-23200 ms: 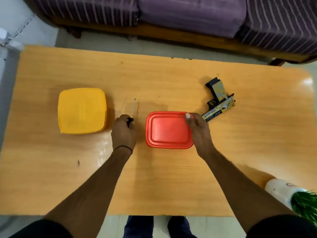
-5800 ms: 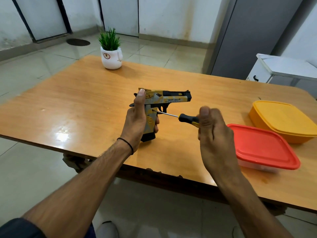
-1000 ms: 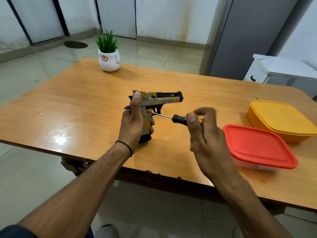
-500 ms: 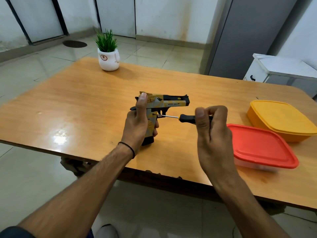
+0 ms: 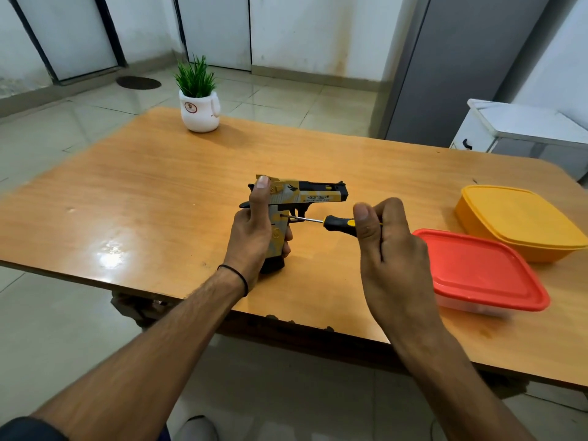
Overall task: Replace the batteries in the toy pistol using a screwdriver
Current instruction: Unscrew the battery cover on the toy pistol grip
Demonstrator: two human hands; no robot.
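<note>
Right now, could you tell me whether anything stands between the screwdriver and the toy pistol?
Nothing visible does: the screwdriver in the right hand touches the grip of the toy pistol held in the left hand.

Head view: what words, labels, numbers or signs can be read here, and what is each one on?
"DESERT EAGLE": on the slide of the toy pistol.
Finer line printed just below it: too small to read.
Round badge on the white plant pot: too blurred to read.
Screwdriver, red-lidded container, yellow container: no text visible.
</note>
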